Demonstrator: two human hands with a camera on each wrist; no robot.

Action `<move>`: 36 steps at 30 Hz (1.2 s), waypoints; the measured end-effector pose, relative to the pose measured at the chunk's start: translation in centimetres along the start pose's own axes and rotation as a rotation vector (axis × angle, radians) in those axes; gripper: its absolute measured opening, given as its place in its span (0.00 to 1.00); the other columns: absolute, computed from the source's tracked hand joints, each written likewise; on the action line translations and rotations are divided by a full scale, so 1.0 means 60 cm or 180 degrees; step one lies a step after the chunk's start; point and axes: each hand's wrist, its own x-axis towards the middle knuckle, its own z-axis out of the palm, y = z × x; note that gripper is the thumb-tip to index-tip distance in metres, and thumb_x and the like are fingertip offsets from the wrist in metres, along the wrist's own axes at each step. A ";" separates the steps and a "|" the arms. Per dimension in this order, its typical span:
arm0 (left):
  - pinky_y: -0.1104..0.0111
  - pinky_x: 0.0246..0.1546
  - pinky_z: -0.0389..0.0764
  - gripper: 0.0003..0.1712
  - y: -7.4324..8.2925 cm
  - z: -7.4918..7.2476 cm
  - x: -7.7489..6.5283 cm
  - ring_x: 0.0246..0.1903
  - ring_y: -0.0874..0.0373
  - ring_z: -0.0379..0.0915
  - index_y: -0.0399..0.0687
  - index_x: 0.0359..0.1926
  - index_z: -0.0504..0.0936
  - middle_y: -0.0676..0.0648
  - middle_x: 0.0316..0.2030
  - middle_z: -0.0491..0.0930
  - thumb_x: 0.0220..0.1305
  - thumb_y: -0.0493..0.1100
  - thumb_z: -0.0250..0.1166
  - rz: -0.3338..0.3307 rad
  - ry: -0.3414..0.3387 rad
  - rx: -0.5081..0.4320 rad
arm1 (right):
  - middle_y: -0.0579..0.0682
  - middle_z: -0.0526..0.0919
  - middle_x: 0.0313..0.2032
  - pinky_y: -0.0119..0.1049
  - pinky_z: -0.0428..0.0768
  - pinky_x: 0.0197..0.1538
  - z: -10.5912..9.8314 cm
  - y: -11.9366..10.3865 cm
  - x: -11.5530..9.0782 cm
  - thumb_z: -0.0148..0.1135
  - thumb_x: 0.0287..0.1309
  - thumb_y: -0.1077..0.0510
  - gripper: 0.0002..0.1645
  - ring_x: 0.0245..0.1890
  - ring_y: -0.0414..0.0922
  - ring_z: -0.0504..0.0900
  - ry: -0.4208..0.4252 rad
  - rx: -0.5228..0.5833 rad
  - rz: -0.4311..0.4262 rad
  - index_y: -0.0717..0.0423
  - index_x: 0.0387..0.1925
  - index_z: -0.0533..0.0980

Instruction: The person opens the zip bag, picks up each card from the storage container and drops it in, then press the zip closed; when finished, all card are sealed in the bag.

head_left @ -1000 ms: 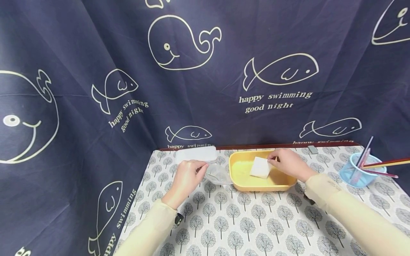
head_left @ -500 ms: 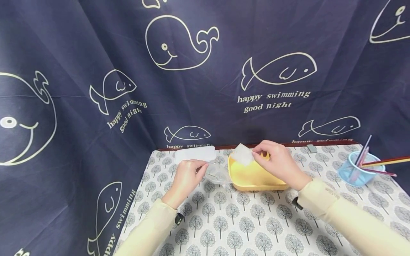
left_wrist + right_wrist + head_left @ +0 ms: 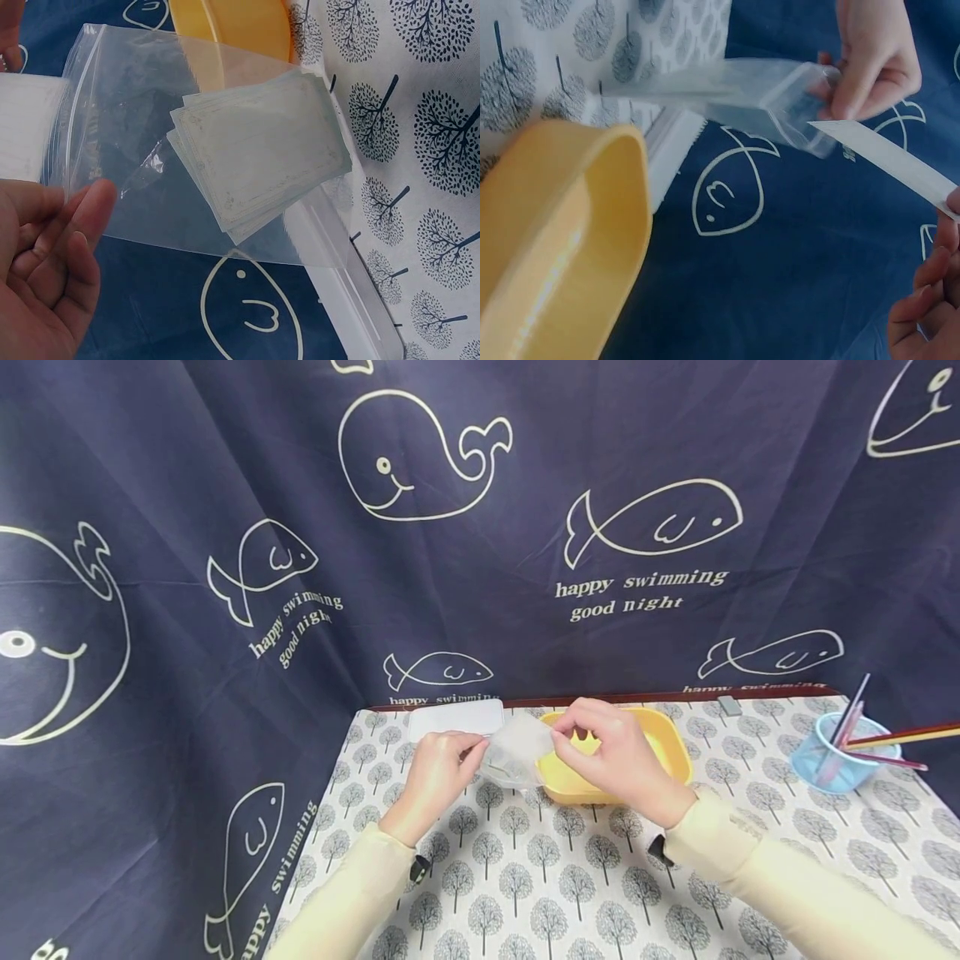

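My left hand pinches the rim of a clear zip bag near its mouth. A fanned stack of pale bordered cards lies inside the bag, seen through the plastic in the left wrist view. In the right hand a thin white card is pinched by its edge. One corner of that card is at the bag's open mouth, close to the left fingers. Just right of the bag, a yellow plastic box stands partly behind the right hand.
Behind the left hand lies a white flat lid-like piece. A blue mesh cup with pencils stands at the right, several of them sticking out sideways. A small grey block sits near the back edge. A dark curtain hangs behind.
The right hand has lifted the white card out of the yellow box and carried it left to the bag's mouth. The left hand and the bag have stayed nearly in place.
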 end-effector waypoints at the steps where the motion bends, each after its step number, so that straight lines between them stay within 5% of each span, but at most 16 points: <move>1: 0.70 0.32 0.85 0.05 0.000 -0.001 0.000 0.24 0.64 0.82 0.45 0.37 0.92 0.49 0.31 0.90 0.69 0.38 0.70 -0.0017 -0.0001 -0.0008 | 0.34 0.78 0.29 0.30 0.72 0.34 0.004 -0.001 -0.002 0.68 0.55 0.66 0.11 0.30 0.40 0.75 -0.0027 0.0008 -0.0009 0.44 0.30 0.82; 13: 0.71 0.31 0.85 0.06 0.000 -0.004 -0.003 0.24 0.65 0.80 0.44 0.38 0.92 0.48 0.32 0.90 0.70 0.38 0.70 -0.0101 -0.0036 -0.0039 | 0.34 0.77 0.30 0.28 0.72 0.37 0.033 0.004 -0.032 0.67 0.54 0.64 0.12 0.33 0.37 0.75 -0.0133 -0.0059 0.0065 0.41 0.30 0.81; 22: 0.72 0.29 0.83 0.05 0.002 -0.004 -0.001 0.22 0.66 0.78 0.43 0.38 0.92 0.49 0.30 0.89 0.69 0.38 0.70 -0.0074 -0.0038 -0.0028 | 0.32 0.77 0.32 0.34 0.79 0.40 0.059 0.006 -0.042 0.69 0.56 0.60 0.08 0.36 0.38 0.77 -0.0601 -0.0336 0.0375 0.40 0.31 0.82; 29: 0.75 0.26 0.81 0.06 0.003 -0.005 -0.001 0.22 0.67 0.77 0.44 0.38 0.92 0.49 0.31 0.89 0.71 0.38 0.69 -0.0095 -0.0078 -0.0057 | 0.40 0.78 0.36 0.38 0.80 0.44 0.071 0.009 -0.031 0.73 0.58 0.58 0.04 0.39 0.39 0.74 -0.1010 -0.0608 0.0398 0.49 0.36 0.90; 36: 0.76 0.24 0.78 0.06 0.002 -0.005 0.001 0.21 0.68 0.75 0.44 0.39 0.92 0.49 0.30 0.89 0.71 0.38 0.69 -0.0087 -0.0085 -0.0053 | 0.54 0.82 0.51 0.49 0.78 0.61 0.078 0.014 -0.009 0.80 0.55 0.58 0.04 0.55 0.51 0.78 -0.1401 -0.0659 0.0245 0.48 0.34 0.91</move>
